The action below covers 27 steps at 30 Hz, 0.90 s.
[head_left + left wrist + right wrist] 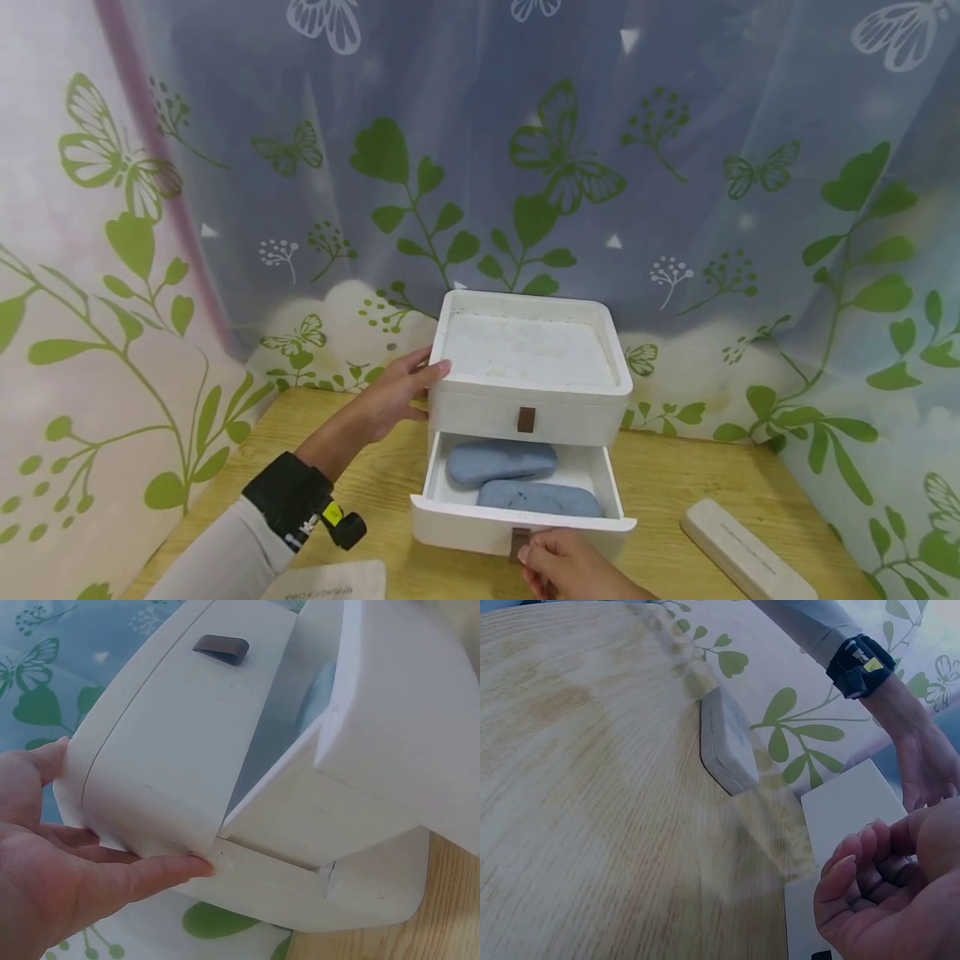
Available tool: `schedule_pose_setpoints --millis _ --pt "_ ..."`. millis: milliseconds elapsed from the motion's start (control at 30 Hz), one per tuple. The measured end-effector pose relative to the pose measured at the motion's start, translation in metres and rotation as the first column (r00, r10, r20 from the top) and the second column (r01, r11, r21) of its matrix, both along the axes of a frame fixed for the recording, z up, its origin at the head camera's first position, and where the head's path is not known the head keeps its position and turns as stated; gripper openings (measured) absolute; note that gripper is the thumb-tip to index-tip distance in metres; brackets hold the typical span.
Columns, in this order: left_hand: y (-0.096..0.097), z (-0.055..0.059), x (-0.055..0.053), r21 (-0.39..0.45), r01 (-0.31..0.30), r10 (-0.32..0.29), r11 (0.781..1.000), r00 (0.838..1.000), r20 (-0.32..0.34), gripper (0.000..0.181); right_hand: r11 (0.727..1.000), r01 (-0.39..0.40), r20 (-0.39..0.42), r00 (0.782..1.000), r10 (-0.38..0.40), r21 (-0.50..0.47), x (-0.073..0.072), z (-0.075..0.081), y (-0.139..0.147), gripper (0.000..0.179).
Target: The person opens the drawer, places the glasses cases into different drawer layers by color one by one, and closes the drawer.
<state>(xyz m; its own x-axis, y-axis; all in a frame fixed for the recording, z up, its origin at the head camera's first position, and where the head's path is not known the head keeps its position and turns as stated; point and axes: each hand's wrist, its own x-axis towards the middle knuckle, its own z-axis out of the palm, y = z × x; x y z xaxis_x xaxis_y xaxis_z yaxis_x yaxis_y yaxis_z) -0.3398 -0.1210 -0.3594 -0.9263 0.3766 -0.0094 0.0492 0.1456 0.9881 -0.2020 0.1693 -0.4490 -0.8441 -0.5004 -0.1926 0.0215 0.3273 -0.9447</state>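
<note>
A white two-drawer box (525, 346) stands on the table with its lower drawer (472, 533) pulled out. Inside that drawer lie two long, rounded blue-grey cases, a rear case (502, 461) and a front case (540, 498). My right hand (573, 567) pinches the brown pull tab (519, 543) on the lower drawer's front. At the box's left side, my left hand (390, 396) rests with fairly straight fingers against the wall, its thumb at the top rim. The left wrist view shows these fingers (165, 871) along the side, beside the closed upper drawer (172, 727).
A long beige case (746, 550) with printed lettering lies on the wooden table (675, 475) to the right. Another beige lettered case (330, 581) is at the front left, partly out of frame. A patterned curtain (480, 167) hangs close behind the box.
</note>
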Motion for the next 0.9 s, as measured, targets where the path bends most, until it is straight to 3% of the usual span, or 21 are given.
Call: schedule_pose_setpoints --millis 200,433,900 --pt "-0.001 0.0 -0.002 -0.009 -0.001 0.001 1.0 1.0 -0.007 0.07 0.999 0.024 -0.011 1.0 -0.024 -0.048 -0.01 -0.001 -0.001 0.041" --pt "-0.001 0.0 -0.002 -0.019 0.003 -0.003 1.0 1.0 0.004 0.072 0.995 0.102 -0.017 0.995 -0.102 -0.003 -0.023 0.002 -0.006 0.042" --pt "-0.001 0.0 -0.003 -0.005 0.001 -0.001 1.0 1.0 0.004 0.07 0.99 0.144 -0.038 0.989 -0.144 -0.006 -0.055 0.006 -0.006 0.031"
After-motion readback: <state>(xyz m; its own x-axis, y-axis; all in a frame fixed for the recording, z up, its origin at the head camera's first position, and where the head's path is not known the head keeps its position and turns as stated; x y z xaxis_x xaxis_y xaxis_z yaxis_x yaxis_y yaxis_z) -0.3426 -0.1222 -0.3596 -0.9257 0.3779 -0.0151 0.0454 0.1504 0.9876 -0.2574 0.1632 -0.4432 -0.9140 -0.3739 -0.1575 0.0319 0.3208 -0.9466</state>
